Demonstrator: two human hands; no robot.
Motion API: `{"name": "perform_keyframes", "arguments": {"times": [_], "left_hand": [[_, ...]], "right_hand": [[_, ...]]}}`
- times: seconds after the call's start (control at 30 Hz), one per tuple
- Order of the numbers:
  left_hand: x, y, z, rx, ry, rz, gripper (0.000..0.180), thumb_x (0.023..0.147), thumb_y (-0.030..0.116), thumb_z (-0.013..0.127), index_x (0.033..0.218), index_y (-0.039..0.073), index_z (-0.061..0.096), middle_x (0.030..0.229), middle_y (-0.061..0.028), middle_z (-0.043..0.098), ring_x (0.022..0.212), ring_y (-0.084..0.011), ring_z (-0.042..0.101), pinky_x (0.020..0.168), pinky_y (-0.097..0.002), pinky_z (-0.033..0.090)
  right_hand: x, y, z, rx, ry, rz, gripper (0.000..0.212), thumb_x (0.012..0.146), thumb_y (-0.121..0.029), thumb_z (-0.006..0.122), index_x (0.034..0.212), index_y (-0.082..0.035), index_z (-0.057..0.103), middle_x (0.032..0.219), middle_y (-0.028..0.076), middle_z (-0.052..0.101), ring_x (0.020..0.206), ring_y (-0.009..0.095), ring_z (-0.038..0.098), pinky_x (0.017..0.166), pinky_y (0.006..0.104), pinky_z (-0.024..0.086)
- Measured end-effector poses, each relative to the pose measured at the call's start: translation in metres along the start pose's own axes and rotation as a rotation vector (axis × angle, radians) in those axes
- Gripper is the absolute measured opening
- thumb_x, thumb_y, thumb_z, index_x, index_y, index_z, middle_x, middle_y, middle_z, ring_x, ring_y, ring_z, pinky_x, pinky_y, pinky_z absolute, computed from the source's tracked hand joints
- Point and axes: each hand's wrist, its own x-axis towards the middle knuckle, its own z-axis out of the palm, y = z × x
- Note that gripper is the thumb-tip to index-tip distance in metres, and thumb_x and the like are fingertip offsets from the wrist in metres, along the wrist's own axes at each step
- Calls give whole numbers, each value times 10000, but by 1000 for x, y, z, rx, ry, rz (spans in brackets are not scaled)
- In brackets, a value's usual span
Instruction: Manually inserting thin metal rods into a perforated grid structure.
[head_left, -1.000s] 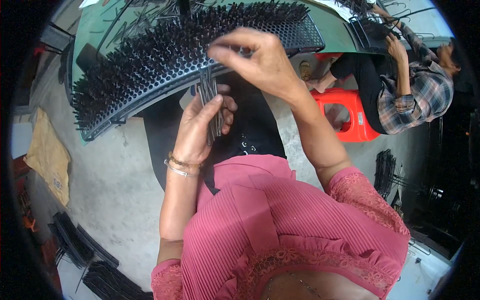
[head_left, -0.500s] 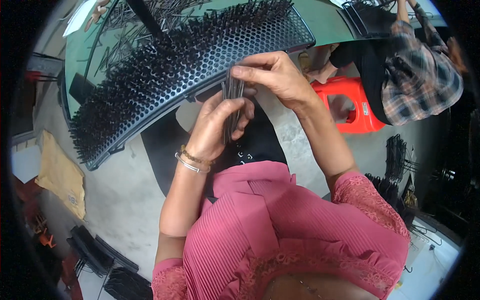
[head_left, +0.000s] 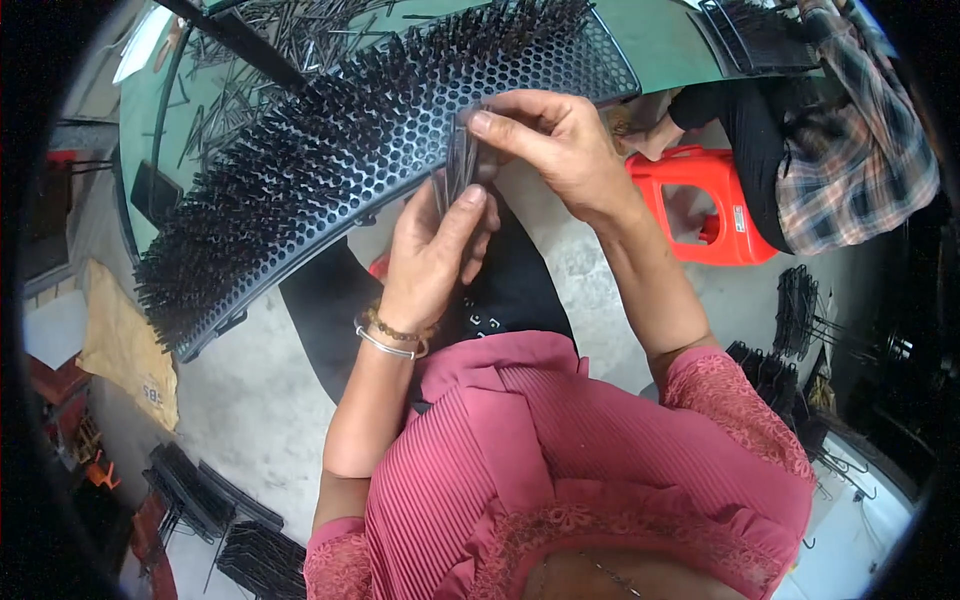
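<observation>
My left hand [head_left: 428, 250] is closed around a small bundle of thin dark metal rods [head_left: 458, 165], which stands roughly upright with its top ends above my thumb. My right hand [head_left: 565, 150] pinches the top of that bundle between thumb and fingers; whether it has singled out a rod I cannot make out. Just beyond both hands is a long, curved, dark perforated panel [head_left: 598, 62]. Dense rows of short dark pieces [head_left: 290, 170] stand up from its holes over the left and far parts, while holes near the right end are bare.
Loose rods [head_left: 300, 38] lie scattered on the green table [head_left: 665, 40] behind the panel, and a dark bar crosses above. To the right, a person in a plaid shirt [head_left: 850, 190] is beside a red plastic stool [head_left: 745, 235]. Brown sacking [head_left: 125, 350] and dark stacked parts [head_left: 190, 490] lie at left.
Both hands still hold the bundle; my left thumb has shifted up along it and the lower rod ends no longer show. The panel appears slightly lower at left. The other person's arms have moved.
</observation>
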Motion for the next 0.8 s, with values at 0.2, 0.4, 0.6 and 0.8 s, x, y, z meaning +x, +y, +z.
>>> {"name": "perform_keyframes", "arguments": {"times": [0.2, 0.4, 0.6, 0.8], "left_hand": [[1, -1, 2, -13, -43, -37, 330, 914, 279, 568, 1132, 45, 488, 752, -11, 519, 505, -33, 403, 384, -156, 273], [6, -7, 0, -123, -35, -16, 320, 922, 302, 553, 1137, 74, 492, 737, -2, 505, 497, -29, 384, 382, -148, 240], [6, -10, -1, -109, -10, 18, 339, 917, 312, 560, 1154, 81, 486, 753, -4, 522, 505, -27, 394, 391, -143, 254], [3, -11, -3, -37, -52, 19, 335, 919, 305, 556, 1158, 82, 485, 755, 0, 528, 505, -24, 399, 394, -144, 263]], "right_hand": [[4, 3, -13, 2, -23, -32, 196, 832, -130, 675, 966, 10, 653, 845, 41, 659, 726, 78, 592, 667, 214, 479], [9, 2, -18, 63, 38, -187, 195, 864, -116, 631, 1022, -2, 630, 908, 58, 662, 776, 107, 612, 695, 228, 490], [13, -4, -17, -14, 33, -116, 207, 845, -134, 659, 1002, -1, 635, 859, 50, 660, 749, 89, 606, 674, 220, 493], [8, -1, -13, -67, -68, -11, 229, 828, -147, 681, 991, 9, 638, 826, 39, 649, 689, 88, 601, 632, 223, 490]]}}
